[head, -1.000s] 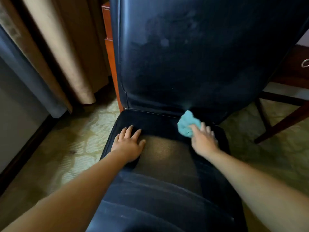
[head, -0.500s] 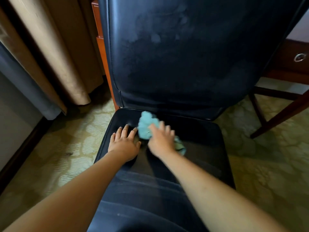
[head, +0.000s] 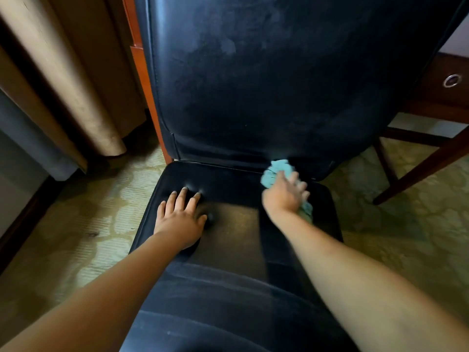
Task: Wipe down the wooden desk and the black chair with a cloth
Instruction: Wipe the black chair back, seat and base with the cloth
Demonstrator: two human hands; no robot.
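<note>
A black leather chair (head: 253, 97) fills the middle of the view, its tall backrest rising behind the padded seat. My left hand (head: 180, 219) lies flat on the left part of the seat, fingers spread and pressing into the cushion. My right hand (head: 285, 195) grips a crumpled teal cloth (head: 275, 171) at the back right of the seat, close to the seam under the backrest. Cloth shows above and below the hand. The wooden desk (head: 441, 92) shows at the right edge, behind the chair.
Beige curtains (head: 76, 85) hang at the left, reaching the patterned carpet (head: 83, 219). A reddish wooden frame (head: 142, 72) runs along the chair's left side. Dark desk legs (head: 418, 168) slant over the carpet at the right. A round metal drawer pull (head: 451, 80) is on the desk front.
My right hand swept the cloth from the back right of the seat to the middle beside my left hand, then back to the right. My left hand stayed planted.
</note>
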